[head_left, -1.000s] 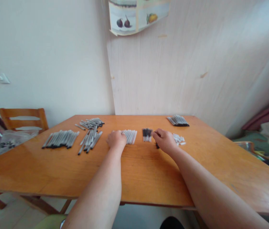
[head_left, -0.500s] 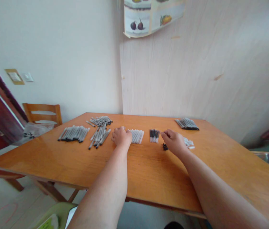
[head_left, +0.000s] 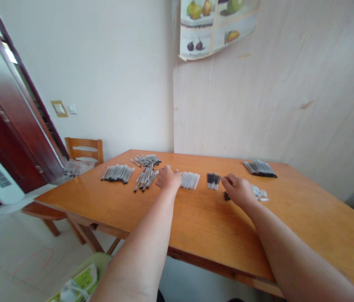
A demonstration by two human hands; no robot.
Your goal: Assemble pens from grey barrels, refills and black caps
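Observation:
My left hand (head_left: 169, 179) is over the table, palm down, its fingers bent but apart, at the left end of a row of whitish translucent tubes (head_left: 190, 180). Its fingertips are partly hidden. My right hand (head_left: 239, 189) is closed in a pinch at the right of a short row of dark-and-clear slim pieces (head_left: 213, 181); whatever it pinches is too small to make out. Small black pieces (head_left: 226, 196) lie under its near side, and small white pieces (head_left: 260, 193) lie to its right, partly hidden by the hand.
Left of my left hand lie a loose pile of grey pens with black ends (head_left: 145, 178) and a neater row of such pens (head_left: 117, 173). Another black-ended bundle (head_left: 260, 168) lies at the back right. A wooden chair (head_left: 84, 149) stands beyond the table's (head_left: 202, 235) left edge.
The view has turned left and a little upward, bringing more of the door side into sight. Both hands stay at about the same places over the table, with no clear change in their grip.

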